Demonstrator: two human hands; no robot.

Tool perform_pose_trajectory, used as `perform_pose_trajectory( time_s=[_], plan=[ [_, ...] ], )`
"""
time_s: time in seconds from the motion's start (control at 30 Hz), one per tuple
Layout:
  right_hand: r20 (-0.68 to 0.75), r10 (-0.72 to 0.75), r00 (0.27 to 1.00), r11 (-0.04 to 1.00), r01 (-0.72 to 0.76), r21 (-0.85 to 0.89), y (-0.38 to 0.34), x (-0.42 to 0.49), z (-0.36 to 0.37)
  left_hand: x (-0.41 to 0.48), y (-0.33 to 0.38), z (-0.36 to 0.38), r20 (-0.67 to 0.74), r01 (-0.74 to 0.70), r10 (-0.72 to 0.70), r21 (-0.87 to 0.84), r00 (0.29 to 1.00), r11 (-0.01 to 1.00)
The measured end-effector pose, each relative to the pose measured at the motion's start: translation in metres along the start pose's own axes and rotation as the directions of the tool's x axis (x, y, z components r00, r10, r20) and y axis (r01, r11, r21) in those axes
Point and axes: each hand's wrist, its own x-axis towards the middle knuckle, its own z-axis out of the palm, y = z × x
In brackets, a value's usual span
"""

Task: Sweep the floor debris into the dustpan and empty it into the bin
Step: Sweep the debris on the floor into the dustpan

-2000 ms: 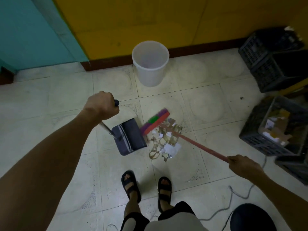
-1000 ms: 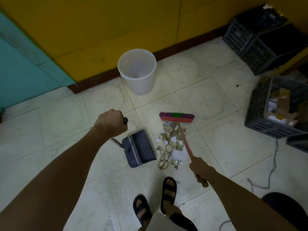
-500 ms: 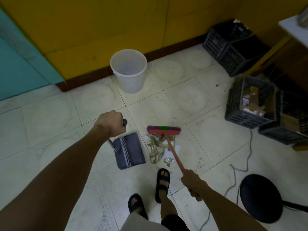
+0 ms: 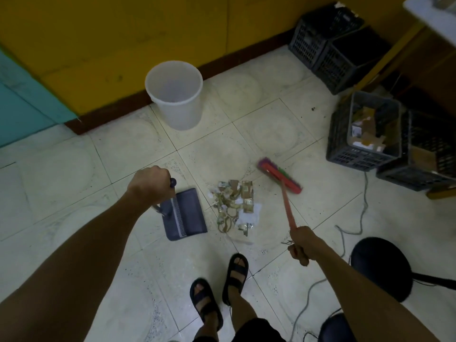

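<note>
Head view: half a second ago the broom head sat right on top of the pile of scraps. Now the broom (image 4: 280, 175) has swung off to the right side of the pile, and its head is blurry. The dustpan has stayed on the left side of the pile.

The floor (image 4: 74, 169) is pale tile. The white bin (image 4: 175, 96) stands by the yellow wall (image 4: 123, 33), well past the left hand (image 4: 150, 185). That hand is closed around the dustpan's tall handle, with the handle's dark tip poking out just past the knuckles. The dustpan (image 4: 185, 214) sits flat on the floor right below the fist, with its open edge facing the scraps.

The right hand (image 4: 302, 245) is closed around the red broom stick, low on the stick. The stick runs up and away from the fingers to the brush head, which is near the far right edge of the pile.

The pile of scraps (image 4: 235, 204), paper bits and brown curly strips, lies between the two hands, just beside the dustpan. One small scrap (image 4: 286, 242) lies just left of the right fingers.

Dark crates (image 4: 362, 141) stand far off to the right, and a black stool (image 4: 381, 269) sits by the right arm. A gray cord (image 4: 352, 228) snakes over the floor near it. Two feet in black sandals (image 4: 219, 285) stand below the pile.
</note>
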Motion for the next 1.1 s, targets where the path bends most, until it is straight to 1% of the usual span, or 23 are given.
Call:
perform_pose_trajectory(
  time_s=[0.1,0.17,0.23,0.3,0.43,0.5,0.53,0.63,0.73,0.8,0.9,1.0,1.1],
  plan=[
    [0.041,0.068,0.997,0.995,-0.071,0.064,-0.002,0.023,-0.006,0.014,0.005,-0.008,0.022,0.009,-0.009,0.014,1.000,1.000],
    [0.040,0.123,0.992,0.986,-0.127,0.106,0.002,0.040,-0.003,0.026,0.003,-0.011,0.027,0.010,-0.010,0.033,1.000,0.999],
    [-0.017,0.163,0.986,0.983,-0.161,0.092,0.006,0.058,0.001,0.044,-0.001,-0.012,0.027,0.001,-0.002,0.041,1.000,0.999],
    [-0.089,0.157,0.984,0.987,-0.154,0.038,0.012,0.067,0.001,0.057,-0.006,-0.009,0.028,-0.001,0.000,0.036,1.000,0.999],
    [-0.135,0.201,0.970,0.979,-0.201,0.015,0.008,0.074,0.004,0.089,-0.018,-0.005,0.012,-0.022,0.022,0.011,1.000,1.000],
    [-0.205,0.180,0.962,0.981,-0.192,-0.039,0.002,0.072,0.014,0.102,-0.025,-0.003,0.007,-0.059,0.059,0.013,0.998,0.998],
    [-0.201,0.171,0.965,0.982,-0.183,-0.043,-0.003,0.070,0.022,0.109,-0.030,-0.004,0.006,-0.082,0.082,0.015,0.997,0.997],
    [-0.112,0.204,0.973,0.979,-0.201,0.039,-0.022,0.060,0.044,0.129,-0.040,-0.011,-0.016,-0.146,0.146,-0.017,0.989,0.989],
    [-0.037,0.198,0.980,0.972,-0.191,0.139,-0.055,0.042,0.074,0.144,-0.056,-0.011,-0.014,-0.169,0.168,-0.045,0.986,0.985],
    [0.003,0.191,0.982,0.963,-0.188,0.192,-0.073,0.033,0.099,0.146,-0.066,-0.009,0.001,-0.189,0.189,-0.031,0.982,0.982],
    [0.019,0.175,0.984,0.965,-0.176,0.195,-0.089,0.024,0.139,0.147,-0.071,-0.009,0.019,-0.234,0.235,-0.029,0.972,0.972],
    [0.047,0.150,0.988,0.976,-0.156,0.150,-0.100,0.012,0.178,0.148,-0.071,-0.015,0.035,-0.263,0.265,-0.063,0.963,0.963],
    [0.042,0.156,0.987,0.983,-0.159,0.093,-0.101,-0.001,0.192,0.148,-0.072,-0.018,0.041,-0.272,0.276,-0.086,0.960,0.959]
  ],
)
